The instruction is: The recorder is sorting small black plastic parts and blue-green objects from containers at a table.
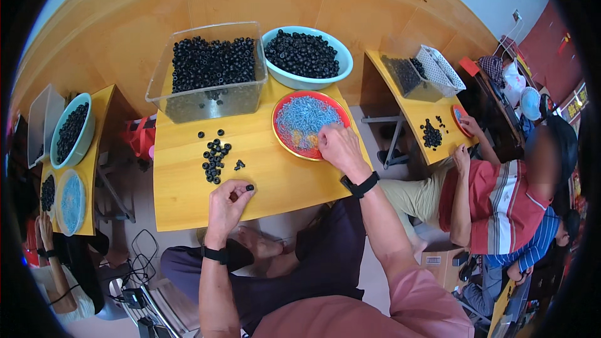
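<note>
We pinched a black cylinder in our left hand, black rings beyond it, our right hand curled over screws in a red plate, hold hidden

Working position at a yellow table, seen from above. The left hand pinches a small black piece near the table's front edge; the right hand reaches into a red plate of small silvery parts, its fingertips partly hidden. Loose black rings lie scattered beyond the left hand. Behind stand a clear bin and a light-blue basin (both heaped with black pieces). At right, a co-worker sits at another table.
</note>
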The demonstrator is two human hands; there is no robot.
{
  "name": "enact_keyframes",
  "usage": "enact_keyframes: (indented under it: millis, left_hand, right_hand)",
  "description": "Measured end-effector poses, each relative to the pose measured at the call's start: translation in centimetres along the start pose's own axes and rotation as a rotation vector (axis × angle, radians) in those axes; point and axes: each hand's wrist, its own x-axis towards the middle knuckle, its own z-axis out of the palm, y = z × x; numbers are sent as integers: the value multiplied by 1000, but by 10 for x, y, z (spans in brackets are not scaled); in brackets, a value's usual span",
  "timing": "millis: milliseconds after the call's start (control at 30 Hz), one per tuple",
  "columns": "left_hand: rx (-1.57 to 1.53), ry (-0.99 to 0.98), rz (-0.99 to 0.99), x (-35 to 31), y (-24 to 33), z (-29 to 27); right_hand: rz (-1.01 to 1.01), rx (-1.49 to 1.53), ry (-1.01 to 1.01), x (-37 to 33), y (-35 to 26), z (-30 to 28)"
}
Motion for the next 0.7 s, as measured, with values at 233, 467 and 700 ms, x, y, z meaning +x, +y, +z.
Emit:
enact_keyframes:
  millis: [233, 467, 700]
  left_hand:
    - [-73, 52, -44, 0, -16, 2]
    - [-304, 9, -100, 4, -22, -4]
    - [-476, 146, -103, 4, -33, -1]
  right_hand:
    - [-119, 494, 133, -27, -68, -3]
    - [-241, 652, -11, -52, -148, 33]
    - [-158, 793, 33, -53, -168, 44]
